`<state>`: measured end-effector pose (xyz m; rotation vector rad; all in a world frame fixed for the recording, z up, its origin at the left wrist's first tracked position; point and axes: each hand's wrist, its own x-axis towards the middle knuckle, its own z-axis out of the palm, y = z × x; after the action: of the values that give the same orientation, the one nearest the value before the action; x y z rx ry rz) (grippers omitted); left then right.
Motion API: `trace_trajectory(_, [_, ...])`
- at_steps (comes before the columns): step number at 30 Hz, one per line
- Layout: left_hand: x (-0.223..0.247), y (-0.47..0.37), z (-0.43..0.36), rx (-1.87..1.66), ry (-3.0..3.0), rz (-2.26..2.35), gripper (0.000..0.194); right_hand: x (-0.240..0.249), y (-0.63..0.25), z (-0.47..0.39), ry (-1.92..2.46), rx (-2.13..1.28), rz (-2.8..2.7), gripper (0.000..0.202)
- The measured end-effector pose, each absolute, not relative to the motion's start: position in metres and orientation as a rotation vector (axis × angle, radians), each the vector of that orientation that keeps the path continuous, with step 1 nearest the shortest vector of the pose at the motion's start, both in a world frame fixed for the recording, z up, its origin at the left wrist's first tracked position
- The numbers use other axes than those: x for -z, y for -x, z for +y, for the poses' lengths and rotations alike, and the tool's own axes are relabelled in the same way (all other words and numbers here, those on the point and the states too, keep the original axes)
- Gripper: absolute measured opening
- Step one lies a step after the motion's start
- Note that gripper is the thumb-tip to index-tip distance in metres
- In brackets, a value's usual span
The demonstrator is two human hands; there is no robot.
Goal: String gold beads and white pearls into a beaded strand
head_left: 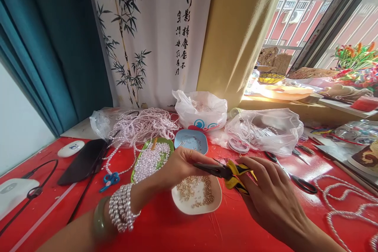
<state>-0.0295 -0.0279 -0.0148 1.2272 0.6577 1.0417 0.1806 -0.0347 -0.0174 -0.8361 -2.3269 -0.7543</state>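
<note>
My right hand (267,189) is closed round the yellow-and-black handles of a pair of pliers (220,170), whose dark jaws point left. Against the tip of those jaws, my left hand (181,165) pinches with thumb and fingers; what sits between them is too small to make out. Several strands of pearl beads and a green bangle (101,218) circle my left wrist. Beneath both hands lies a white dish (196,208) of gold and clear beads. A green tray (169,144) of white pearl beads is just behind my left hand, beside a blue dish (196,136) with small bits.
A heap of pearl strands (144,126) lies at the back left, near a black phone (84,161) and blue small scissors (109,181). Plastic bags (202,106) stand behind. Black scissors (302,184) and pearl strings (336,201) lie on the right of the red table (165,228).
</note>
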Motion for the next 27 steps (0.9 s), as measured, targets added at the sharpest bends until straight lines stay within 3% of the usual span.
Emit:
trace_trajectory(8, [0.024, 0.027, -0.021, -1.091, -1.112, 0.68, 0.017, 0.02, -0.176, -0.02, 0.739, 0.672, -2.392, 0.023])
trace_trajectory(20, [0.039, 0.03, -0.009, -1.149, -0.858, 0.811, 0.024, 0.028, -0.158, -0.027, 1.166, -0.863, -2.161, 0.032])
trace_trajectory(23, [0.036, 0.031, -0.011, -1.132, -0.836, 0.794, 0.025, 0.025, -0.183, -0.013, 1.412, -0.801, -2.032, 0.032])
trace_trajectory(27, [0.033, 0.031, -0.012, -1.12, -0.848, 0.801, 0.027, 0.037, -0.239, 0.002, 1.736, -0.259, -2.143, 0.034])
